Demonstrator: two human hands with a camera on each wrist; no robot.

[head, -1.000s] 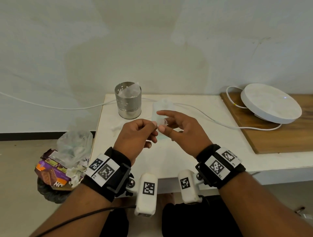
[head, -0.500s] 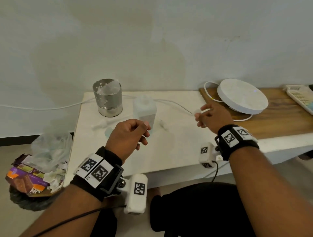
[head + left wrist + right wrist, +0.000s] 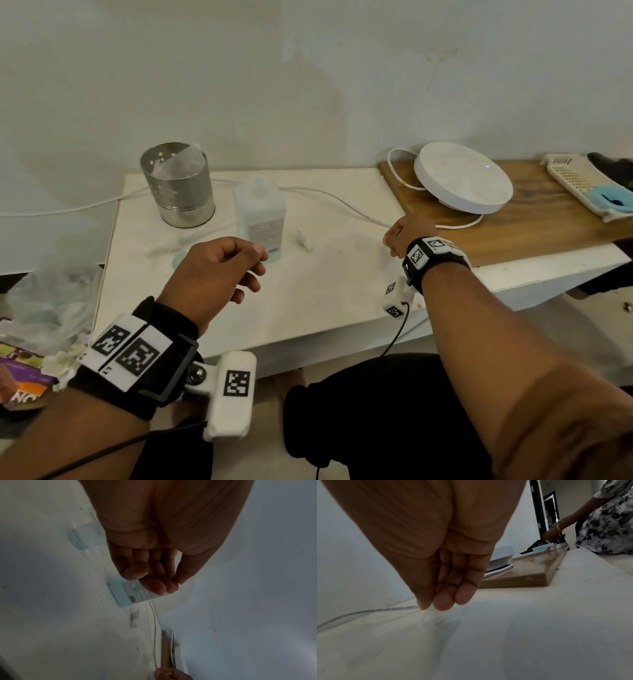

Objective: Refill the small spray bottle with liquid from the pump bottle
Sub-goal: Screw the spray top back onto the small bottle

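Observation:
The pump bottle (image 3: 260, 212), translucent and with its pump off, stands at the back of the white table (image 3: 325, 301); its label shows in the left wrist view (image 3: 132, 595). A white pump piece (image 3: 164, 244) and a small bluish bottle (image 3: 177, 257) lie to its left, partly hidden behind my left hand (image 3: 253, 260). That hand hovers with loosely curled fingers (image 3: 154, 586) and nothing in it. A small white nozzle (image 3: 305, 240) lies right of the bottle. My right hand (image 3: 390, 240) is low at the table's right side, its fingertips (image 3: 443, 604) pinching a small clear cap (image 3: 429, 618) against the surface.
A steel cup (image 3: 178, 188) stands back left. A white cable (image 3: 342, 202) runs to a round white device (image 3: 462, 178) on a wooden board (image 3: 548, 222), just beyond my right hand. A slotted tray (image 3: 579, 185) sits far right. A rubbish bag (image 3: 51, 301) is left of the table. Another person (image 3: 607, 520) stands far right.
The two hands were together over the table's middle with the clear cap. My right hand has carried it right and down to the table; my left hand stays near the bottle.

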